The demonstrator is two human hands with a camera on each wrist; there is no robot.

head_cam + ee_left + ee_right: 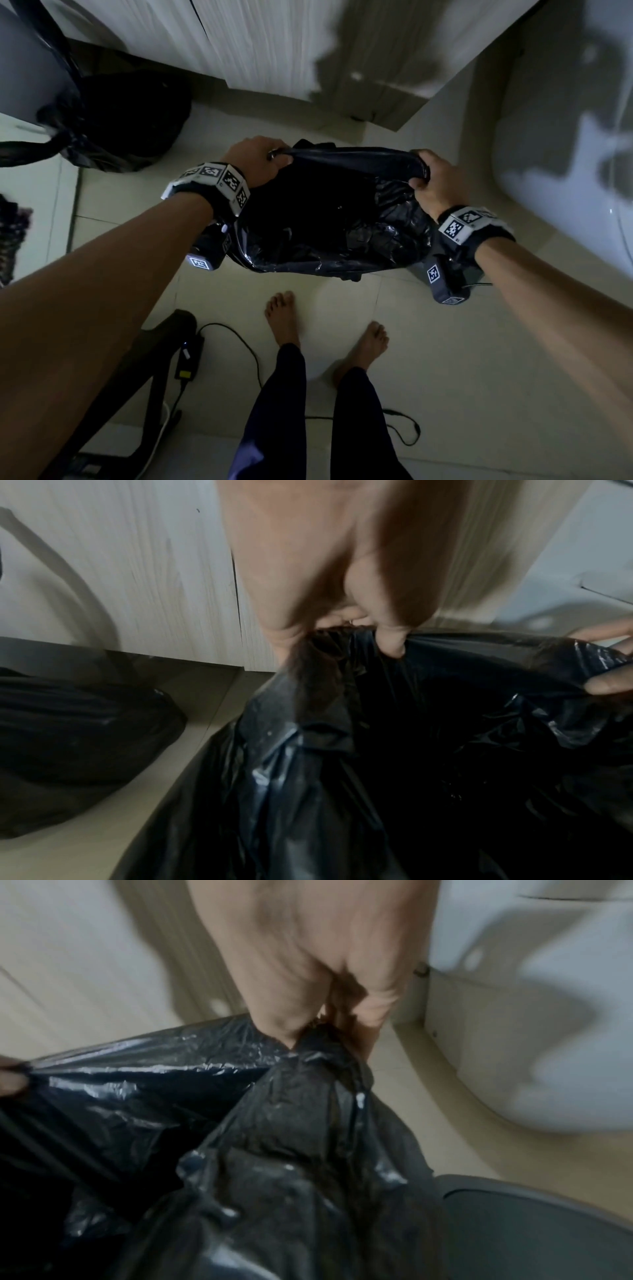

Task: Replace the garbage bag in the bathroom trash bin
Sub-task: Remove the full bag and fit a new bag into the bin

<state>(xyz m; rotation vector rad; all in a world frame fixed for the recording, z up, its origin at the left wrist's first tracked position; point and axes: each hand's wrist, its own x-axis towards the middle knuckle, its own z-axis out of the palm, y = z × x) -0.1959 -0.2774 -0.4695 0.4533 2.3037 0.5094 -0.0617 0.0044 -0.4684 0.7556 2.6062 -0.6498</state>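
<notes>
While left hand (255, 161) and right hand (433, 185) clutch its rim | garbage bag (329, 222): black, crinkly, glossy film.

Black wristbands (476, 226) with checkered white tags, dark trousers (284, 404), bare feet (282, 317).

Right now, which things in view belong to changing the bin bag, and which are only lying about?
Belong to the job:
- new black bag, its rim held by left hand and right hand
- grey bin
- full tied bag

Lying about:
- power adapter
- toilet
- cabinet
</notes>
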